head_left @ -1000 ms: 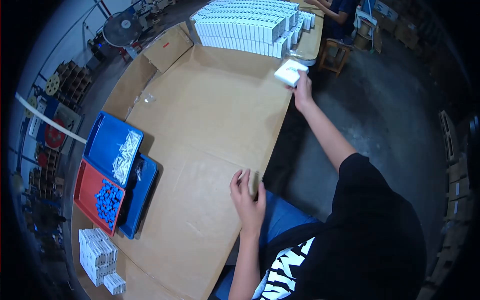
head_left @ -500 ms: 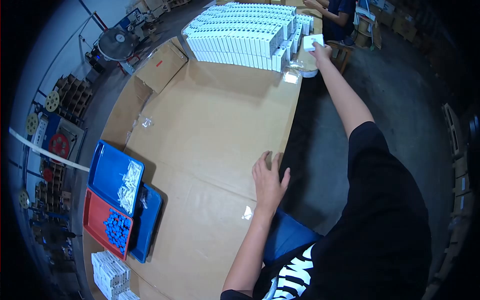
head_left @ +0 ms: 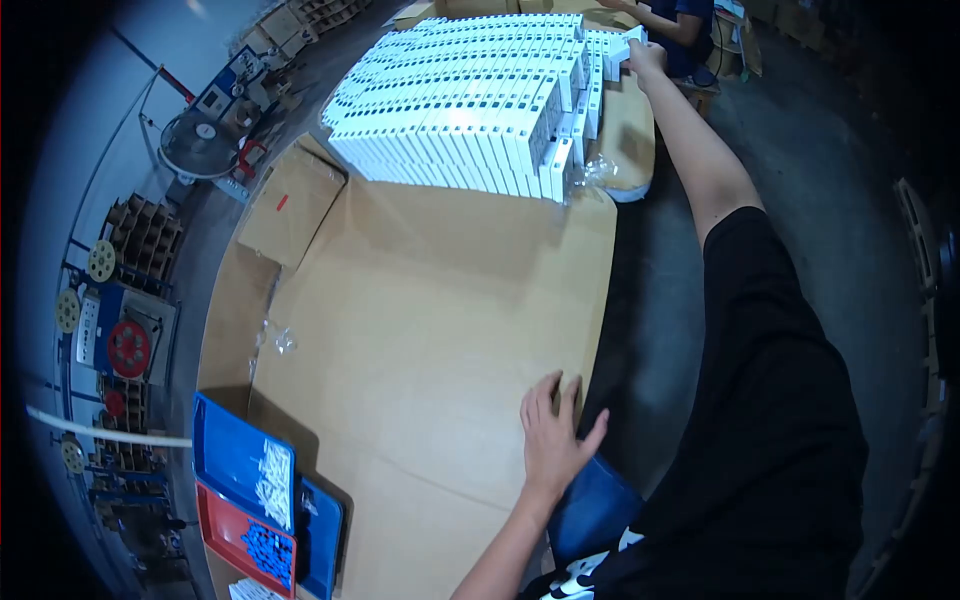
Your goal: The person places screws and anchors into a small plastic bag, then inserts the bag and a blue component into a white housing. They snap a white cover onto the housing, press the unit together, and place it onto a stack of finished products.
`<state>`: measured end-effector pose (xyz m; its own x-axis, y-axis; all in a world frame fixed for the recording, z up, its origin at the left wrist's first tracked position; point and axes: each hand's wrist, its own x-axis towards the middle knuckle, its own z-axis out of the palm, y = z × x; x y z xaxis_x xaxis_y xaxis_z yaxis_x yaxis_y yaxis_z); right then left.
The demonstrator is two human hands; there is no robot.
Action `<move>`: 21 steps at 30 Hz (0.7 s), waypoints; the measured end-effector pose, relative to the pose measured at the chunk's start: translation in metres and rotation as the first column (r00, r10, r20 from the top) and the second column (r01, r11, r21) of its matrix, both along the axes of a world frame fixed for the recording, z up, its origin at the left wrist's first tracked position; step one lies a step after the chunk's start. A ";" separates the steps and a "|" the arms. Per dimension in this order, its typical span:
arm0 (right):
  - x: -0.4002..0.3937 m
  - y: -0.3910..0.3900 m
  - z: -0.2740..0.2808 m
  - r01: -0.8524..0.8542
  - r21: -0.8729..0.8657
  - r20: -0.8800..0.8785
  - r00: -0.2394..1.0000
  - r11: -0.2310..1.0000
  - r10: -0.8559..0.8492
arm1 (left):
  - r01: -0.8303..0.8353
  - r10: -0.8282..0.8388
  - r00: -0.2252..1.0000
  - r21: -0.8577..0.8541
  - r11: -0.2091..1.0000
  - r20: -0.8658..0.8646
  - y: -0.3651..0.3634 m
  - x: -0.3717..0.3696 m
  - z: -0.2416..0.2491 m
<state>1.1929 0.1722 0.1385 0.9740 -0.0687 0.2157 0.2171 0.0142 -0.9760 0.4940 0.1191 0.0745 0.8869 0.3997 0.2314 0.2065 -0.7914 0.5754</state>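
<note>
At the far end of the table, my right hand (head_left: 648, 60) is closed on a white plastic casing (head_left: 624, 44), held by the right end of the stacked rows. The big stack of white casings (head_left: 440, 110) stands in tight rows just left of that hand, with small dark openings along the tops. Whether the held casing touches the row cannot be made out. My left hand (head_left: 556, 440) rests at the table's near right edge, fingers spread and nothing in them.
A blue tray (head_left: 225, 440) of white pieces and a red tray (head_left: 222, 520) of blue pieces overlap another blue tray (head_left: 325, 540) at left. Cardboard walls (head_left: 230, 330) border the table (head_left: 430, 330). Clear plastic (head_left: 598, 170) lies near the stack. Another person (head_left: 680, 35) sits beyond.
My right hand has carried the white casing farther away, up to the end of the stacked rows, and the casing has turned. The camera view has shifted; my left hand stays spread by the edge.
</note>
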 end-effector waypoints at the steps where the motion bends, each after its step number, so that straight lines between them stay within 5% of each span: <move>1: 0.010 0.005 0.000 0.038 -0.075 0.000 0.999 0.996 -0.039 | -0.001 0.001 1.000 -0.015 1.000 -0.009 0.001 0.002 -0.001; 4: 0.067 0.026 -0.017 0.147 -0.250 0.102 0.987 0.957 -0.125 | -0.006 0.005 0.998 -0.014 1.000 -0.069 0.004 0.007 0.000; 14: 0.110 0.071 -0.020 0.156 -0.353 0.171 0.980 0.923 -0.100 | -0.012 0.006 0.989 -0.036 0.999 -0.149 0.008 0.007 -0.017; 16: 0.118 0.078 -0.027 0.263 -0.501 0.242 0.957 0.824 -0.159 | -0.012 0.008 0.985 -0.022 1.000 -0.171 0.007 0.009 -0.018; 20: 0.167 0.092 -0.060 0.145 -0.454 0.294 0.956 0.879 -0.006 | -0.017 0.014 0.982 -0.013 1.000 -0.191 0.007 0.010 -0.016; 21: 0.145 0.092 -0.045 -0.095 -0.319 0.073 0.990 0.943 0.124 | -0.019 0.016 0.981 -0.009 1.000 -0.191 0.007 0.010 -0.017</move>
<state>1.3379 0.2640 0.0933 0.9469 0.1228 0.2970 0.3196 -0.2610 -0.9109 0.5041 0.1260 0.0573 0.9072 0.4172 0.0541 0.3271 -0.7805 0.5327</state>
